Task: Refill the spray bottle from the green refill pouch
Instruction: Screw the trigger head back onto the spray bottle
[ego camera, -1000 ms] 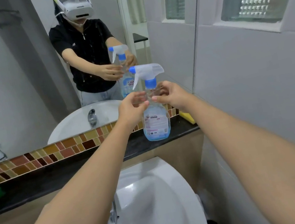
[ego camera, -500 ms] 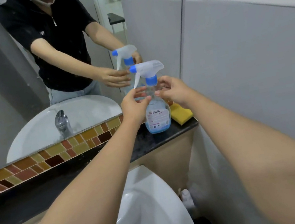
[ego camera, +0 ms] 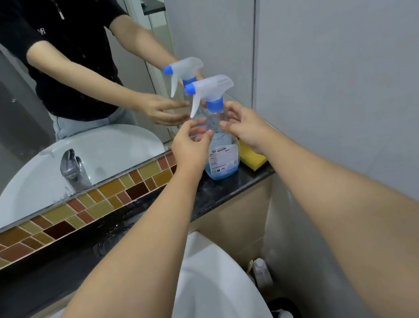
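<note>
Hands, left hand [ego camera: 191, 145] and right hand [ego camera: 246, 127], hide the spray bottle [ego camera: 221, 154] shoulder.

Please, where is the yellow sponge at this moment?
In the head view, the yellow sponge lies on the dark ledge at its right end, against the wall, just right of the spray bottle.

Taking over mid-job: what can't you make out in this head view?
- Green refill pouch: outside the frame.
- Grip of left hand and right hand on the spray bottle: fingers cover the neck.
- Bottle label: too small to read.
- Sponge: partly hidden behind bottle and right wrist.
</note>
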